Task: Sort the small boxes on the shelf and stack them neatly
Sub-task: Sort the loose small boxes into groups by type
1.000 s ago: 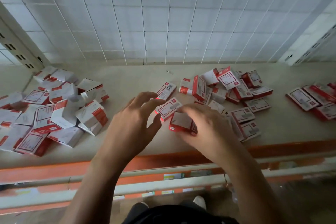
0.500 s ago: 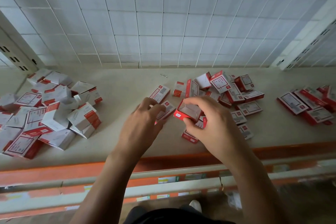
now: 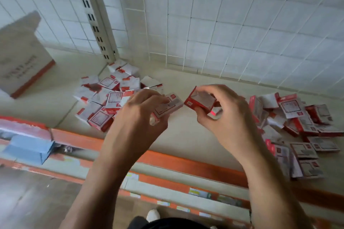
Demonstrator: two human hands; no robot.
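My left hand (image 3: 143,115) grips a small red-and-white box (image 3: 167,107) above the shelf (image 3: 186,135). My right hand (image 3: 223,115) holds another small red box (image 3: 201,100) with its open end up, just to the right of the first. The two boxes are close but apart. A loose pile of the same boxes (image 3: 109,96) lies on the shelf behind my left hand. A second scattered pile (image 3: 301,128) lies to the right of my right hand.
A large white carton with a red base (image 3: 24,61) stands at the far left of the shelf. A slotted upright post (image 3: 96,24) and a wire grid back panel (image 3: 242,33) close the rear. An orange front rail (image 3: 186,165) edges the shelf; a blue box (image 3: 28,148) sits lower left.
The view has swung left. My left hand has picked up a box from the shelf, and both hands now hold their boxes higher, side by side.
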